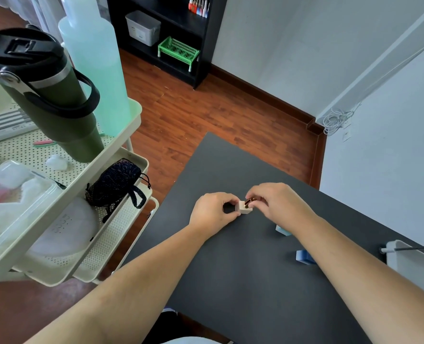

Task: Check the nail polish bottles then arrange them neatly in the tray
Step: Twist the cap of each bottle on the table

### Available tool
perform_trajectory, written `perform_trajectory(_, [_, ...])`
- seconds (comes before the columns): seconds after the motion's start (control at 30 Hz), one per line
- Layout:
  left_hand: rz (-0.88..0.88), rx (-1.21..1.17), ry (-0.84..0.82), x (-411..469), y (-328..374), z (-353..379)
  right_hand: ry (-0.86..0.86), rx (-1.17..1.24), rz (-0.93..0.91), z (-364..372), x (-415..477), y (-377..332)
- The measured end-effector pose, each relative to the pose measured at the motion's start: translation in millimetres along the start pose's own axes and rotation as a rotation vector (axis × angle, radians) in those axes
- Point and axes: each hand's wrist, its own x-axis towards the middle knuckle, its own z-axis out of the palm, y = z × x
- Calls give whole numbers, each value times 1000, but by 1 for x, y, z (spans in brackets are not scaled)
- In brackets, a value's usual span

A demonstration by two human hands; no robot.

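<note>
The table [243, 281] top is plain dark grey. On it, the held nail polish bottle [245, 208] is cream-white with a gold cap [250, 201]; two others are pale teal [283, 230] and light blue [304, 257]. The cart [121, 184] is cream with dotted perforations, carrying a dark green tumbler [54, 95] with a black lid.

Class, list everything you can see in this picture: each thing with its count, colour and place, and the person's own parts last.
Nail polish bottle: 1, white, held over table
Other bottles: 2, light blue and blue, table right
Table: 1, dark grey, centre
Cart: 1, cream, left
Tumbler: 1, dark green, cart top
Big bottle: 1, pale green, cart top
Pouch: 1, dark, cart's middle shelf
Shelf: 1, black, far wall
Basket: 1, green, shelf
Left hand: grips bottle
Right hand: at bottle's cap
</note>
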Motion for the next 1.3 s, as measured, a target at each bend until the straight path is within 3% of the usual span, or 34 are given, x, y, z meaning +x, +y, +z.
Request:
perform_trajectory(0.2, [-4, 13, 21, 0, 1, 2, 70, 108, 80, 10, -2, 3])
perform_trajectory(0.37, [-45, -13, 4, -2, 2, -2, -13, 218, 145, 1, -10, 3])
perform_trajectory(0.5, [-116, -44, 47, -22, 5, -1, 89, 158, 160, -18, -29, 17])
perform_trajectory(0.6, [-110, -43, -25, -49, 10, 15, 147, 135, 151, -33, -52, 31])
perform_trajectory(0.8, [-112, -16, -249, -40, 48, 57, 9, 64, 206, -36, -83, 42])
perform_trajectory(1.3, [-41, -70, -184, -3, 63, 86, -67, -84, 282, -25, -75, 50])
